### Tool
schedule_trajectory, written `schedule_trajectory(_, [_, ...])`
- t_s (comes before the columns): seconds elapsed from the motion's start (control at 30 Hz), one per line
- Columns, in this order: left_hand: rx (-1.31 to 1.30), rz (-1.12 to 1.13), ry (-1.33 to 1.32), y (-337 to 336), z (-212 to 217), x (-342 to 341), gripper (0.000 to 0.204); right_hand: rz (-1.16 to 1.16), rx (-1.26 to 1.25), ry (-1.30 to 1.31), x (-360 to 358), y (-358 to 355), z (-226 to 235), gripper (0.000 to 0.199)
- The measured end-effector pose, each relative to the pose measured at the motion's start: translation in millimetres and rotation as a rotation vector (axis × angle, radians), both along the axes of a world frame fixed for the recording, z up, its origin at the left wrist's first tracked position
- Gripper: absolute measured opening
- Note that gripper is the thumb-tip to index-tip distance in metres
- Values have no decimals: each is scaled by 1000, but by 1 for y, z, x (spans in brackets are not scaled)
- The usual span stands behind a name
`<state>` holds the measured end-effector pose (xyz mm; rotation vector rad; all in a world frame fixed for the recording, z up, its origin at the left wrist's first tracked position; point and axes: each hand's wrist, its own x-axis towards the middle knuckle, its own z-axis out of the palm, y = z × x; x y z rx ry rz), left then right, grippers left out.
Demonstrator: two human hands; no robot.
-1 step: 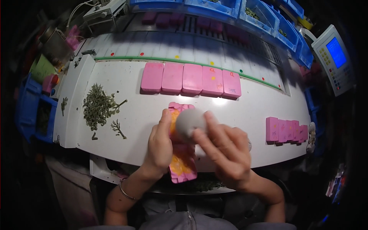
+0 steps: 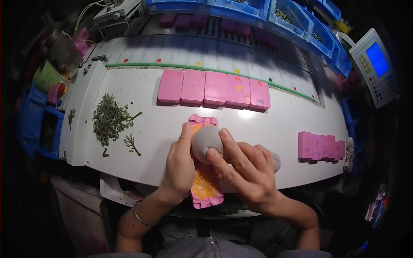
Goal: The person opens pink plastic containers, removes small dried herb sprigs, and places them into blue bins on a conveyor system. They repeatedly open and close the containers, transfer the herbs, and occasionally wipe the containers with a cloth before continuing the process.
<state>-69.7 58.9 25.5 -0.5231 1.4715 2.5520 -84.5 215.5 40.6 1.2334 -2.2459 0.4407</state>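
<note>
- Bin (image 2: 31,116), blue: far left, beside the table (image 2: 155,129).
- Green pile (image 2: 107,122): loose on the left of the white table; small sprigs lie near it.
- Left hand (image 2: 178,170): grasping the mould by its left side, thumb raised; remaining fingers largely hidden.
- Mould (image 2: 205,189): pink, yellow-orange inside, lying near to far between the hands; its near end passes the table's near edge.
- Ball (image 2: 205,145): grey, over the mould's middle; contact with it cannot be told.
- Block row (image 2: 216,88): five pink blocks side by side, beyond the mould.
- Right hand (image 2: 251,176): grasping the ball, two fingertips pressed on it; thumb hidden.
- Right blocks (image 2: 320,146): pink, standing in a line on the table's right.
- Panel (image 2: 377,60): blue screen, far right.
</note>
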Motion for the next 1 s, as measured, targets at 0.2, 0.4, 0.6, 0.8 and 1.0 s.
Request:
schedule_trajectory(0.2, [-163,104,106,-15,-4,12,68,-29,-75,-379,-1,12,13,48])
schedule_trajectory(0.4, [-1067,160,773,-4,-3,20,48,23,-655,-1188,15,-7,9,38])
schedule_trajectory(0.6, [-159,-421,251,-17,10,16,67,177,-322,-360,22,-7,15,29])
schedule_trajectory(0.8, [61,-209,-4,-16,5,14,72,292,-213,-559,38,10,9,27])
schedule_trajectory(1.0, [-90,-163,87,-15,7,21,65,-176,251,-404,-7,21,0,64])
